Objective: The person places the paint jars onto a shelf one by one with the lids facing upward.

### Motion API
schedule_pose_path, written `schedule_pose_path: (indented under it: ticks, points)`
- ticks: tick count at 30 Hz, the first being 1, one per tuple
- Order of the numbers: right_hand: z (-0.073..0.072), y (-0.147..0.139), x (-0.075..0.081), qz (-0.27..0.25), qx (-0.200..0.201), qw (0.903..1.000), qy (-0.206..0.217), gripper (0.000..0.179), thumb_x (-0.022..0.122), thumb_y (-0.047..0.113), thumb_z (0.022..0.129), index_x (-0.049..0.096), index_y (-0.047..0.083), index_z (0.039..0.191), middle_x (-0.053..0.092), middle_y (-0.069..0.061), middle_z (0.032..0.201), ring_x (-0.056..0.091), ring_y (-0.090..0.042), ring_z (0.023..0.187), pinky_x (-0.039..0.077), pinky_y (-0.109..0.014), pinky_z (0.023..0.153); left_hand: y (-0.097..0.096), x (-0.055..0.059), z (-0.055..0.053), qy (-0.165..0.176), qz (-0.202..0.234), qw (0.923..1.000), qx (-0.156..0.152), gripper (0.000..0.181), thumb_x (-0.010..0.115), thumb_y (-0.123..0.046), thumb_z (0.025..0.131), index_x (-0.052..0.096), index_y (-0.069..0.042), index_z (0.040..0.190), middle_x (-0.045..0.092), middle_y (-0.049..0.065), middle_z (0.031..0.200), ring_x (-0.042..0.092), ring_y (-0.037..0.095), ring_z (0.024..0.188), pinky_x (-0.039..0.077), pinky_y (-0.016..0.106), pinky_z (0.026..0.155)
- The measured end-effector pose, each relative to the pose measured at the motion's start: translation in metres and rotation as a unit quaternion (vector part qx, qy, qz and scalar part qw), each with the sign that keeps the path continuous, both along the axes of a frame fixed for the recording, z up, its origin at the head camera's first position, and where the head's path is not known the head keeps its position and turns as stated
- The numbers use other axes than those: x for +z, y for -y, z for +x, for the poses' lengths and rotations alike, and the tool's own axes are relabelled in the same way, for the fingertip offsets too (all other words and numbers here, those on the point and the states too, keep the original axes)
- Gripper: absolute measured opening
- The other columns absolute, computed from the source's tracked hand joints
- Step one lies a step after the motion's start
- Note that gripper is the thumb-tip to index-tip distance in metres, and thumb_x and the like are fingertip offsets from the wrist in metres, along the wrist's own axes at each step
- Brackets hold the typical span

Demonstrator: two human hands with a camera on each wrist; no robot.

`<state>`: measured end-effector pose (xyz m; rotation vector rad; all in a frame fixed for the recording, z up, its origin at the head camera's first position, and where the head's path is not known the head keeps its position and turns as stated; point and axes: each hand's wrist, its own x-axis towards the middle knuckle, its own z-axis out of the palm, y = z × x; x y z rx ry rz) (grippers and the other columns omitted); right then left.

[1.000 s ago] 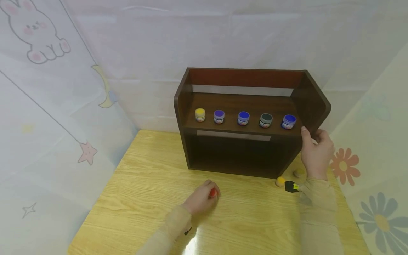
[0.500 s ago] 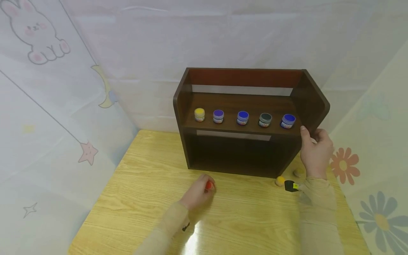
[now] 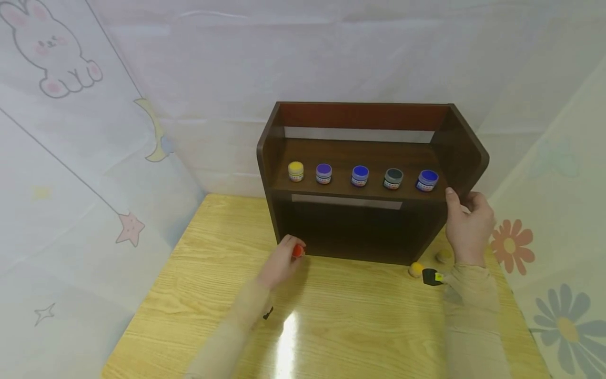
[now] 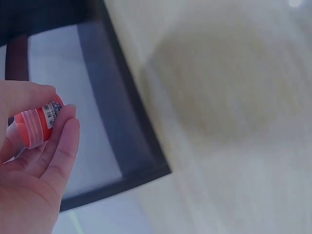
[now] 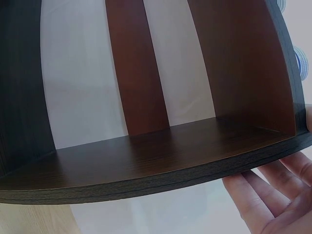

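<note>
Between thumb and fingers my left hand (image 3: pixel 279 266) pinches a small red paint jar (image 4: pixel 36 127) with a clear-edged lid. In the head view this hand is at the lower left front of a dark brown two-tier shelf (image 3: pixel 360 150), and the jar overlaps the lower compartment. My right hand (image 3: pixel 470 229) grips the shelf's right side panel, thumb at the front edge and fingers on the outer face (image 5: pixel 273 195). On the upper tier stand a yellow jar (image 3: pixel 295 171), a purple jar (image 3: pixel 324 173), a blue jar (image 3: pixel 360 176), a dark jar (image 3: pixel 393 179) and another blue jar (image 3: pixel 427 180).
The shelf stands at the back of a light wooden table (image 3: pixel 199 289), close to a white curtain (image 3: pixel 369 58). A small yellow-topped round thing (image 3: pixel 416 270) lies by the shelf's lower right corner, with another pale round thing (image 3: pixel 443 256) behind it.
My left hand has moved forward and left with the red paint jar, from the open table up to the shelf's lower left front. The right hand has stayed on the side panel.
</note>
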<state>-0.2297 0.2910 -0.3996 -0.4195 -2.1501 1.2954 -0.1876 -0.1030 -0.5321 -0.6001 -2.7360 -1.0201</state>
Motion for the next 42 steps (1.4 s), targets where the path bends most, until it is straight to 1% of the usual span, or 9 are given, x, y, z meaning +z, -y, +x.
schedule_pose_path:
  ticks: [5,10,14,17,20,24,30,36,42]
  points:
    - [0.002,0.0,0.002,-0.003,-0.001,1.0,0.007,0.04,0.063,0.046,0.098,0.064,0.007,0.106,0.065,-0.003,0.106,0.065,-0.025,0.113,0.051,-0.021,0.089,0.008,0.015,-0.011,-0.011,-0.005,0.9997,0.021,0.028,0.071,0.003,0.092,0.061,-0.002,0.117,0.056,0.011,0.116,0.061,0.023,0.103,0.055,0.031,0.088]
    - [0.003,0.001,0.003,-0.014,-0.001,0.9999,0.001,0.032,0.064,0.045,0.098,0.064,0.014,0.101,0.063,0.003,0.101,0.065,-0.018,0.109,0.051,-0.02,0.089,0.008,0.027,-0.019,-0.015,-0.011,0.9995,0.027,0.032,0.072,-0.001,0.094,0.059,-0.004,0.123,0.059,0.009,0.113,0.063,0.021,0.099,0.056,0.029,0.084]
    - [0.003,0.0,0.003,-0.014,-0.001,0.9999,0.005,0.031,0.064,0.045,0.098,0.064,0.015,0.1,0.063,0.004,0.101,0.065,-0.018,0.109,0.051,-0.02,0.088,0.005,0.032,-0.024,-0.018,-0.022,0.9992,0.028,0.032,0.073,-0.002,0.093,0.061,-0.006,0.122,0.063,0.006,0.109,0.065,0.019,0.094,0.056,0.03,0.083]
    - [0.003,0.0,0.002,-0.012,-0.002,0.9999,0.011,0.035,0.064,0.046,0.098,0.064,0.012,0.102,0.064,0.0,0.104,0.064,-0.022,0.112,0.051,-0.02,0.088,0.002,0.033,-0.027,-0.036,-0.045,0.9979,0.029,0.03,0.074,0.0,0.091,0.063,-0.007,0.117,0.065,0.006,0.107,0.066,0.019,0.092,0.056,0.032,0.081]
    - [0.003,0.0,0.002,-0.01,-0.001,0.9998,0.014,0.038,0.063,0.046,0.098,0.064,0.009,0.104,0.065,-0.003,0.108,0.064,-0.024,0.113,0.051,-0.021,0.088,-0.001,0.031,-0.03,-0.066,-0.083,0.9938,0.033,0.029,0.073,0.003,0.089,0.065,-0.008,0.114,0.065,0.007,0.107,0.068,0.022,0.089,0.058,0.034,0.077]
    - [0.001,0.0,0.001,-0.007,0.001,0.9999,0.012,0.038,0.063,0.046,0.098,0.064,0.009,0.105,0.064,-0.003,0.107,0.065,-0.023,0.111,0.051,-0.02,0.086,-0.004,0.024,-0.035,-0.077,-0.125,0.988,0.048,0.028,0.07,0.003,0.089,0.066,-0.009,0.113,0.063,0.009,0.11,0.069,0.025,0.083,0.058,0.036,0.069]
    - [-0.001,-0.001,-0.001,-0.004,0.002,1.0,0.007,0.037,0.064,0.046,0.098,0.064,0.009,0.106,0.066,-0.004,0.108,0.065,-0.019,0.109,0.051,-0.019,0.085,-0.008,0.014,-0.041,-0.038,-0.144,0.9874,0.054,0.028,0.069,0.003,0.092,0.067,-0.008,0.117,0.062,0.011,0.112,0.071,0.029,0.083,0.059,0.035,0.069]
    - [-0.001,-0.001,-0.001,-0.004,0.001,1.0,0.008,0.04,0.063,0.046,0.098,0.064,0.007,0.108,0.066,-0.007,0.111,0.065,-0.02,0.111,0.051,-0.02,0.087,-0.012,0.005,-0.045,-0.026,-0.162,0.9854,0.047,0.026,0.068,0.003,0.094,0.066,-0.005,0.119,0.064,0.012,0.108,0.07,0.029,0.084,0.059,0.034,0.072]
    - [-0.001,0.0,-0.001,-0.002,0.001,1.0,0.01,0.045,0.063,0.046,0.098,0.064,0.003,0.111,0.067,-0.011,0.115,0.065,-0.024,0.115,0.051,-0.02,0.088,-0.014,-0.004,-0.049,-0.003,-0.187,0.981,0.052,0.031,0.069,0.002,0.094,0.059,-0.001,0.122,0.066,0.014,0.103,0.07,0.029,0.088,0.058,0.036,0.073]
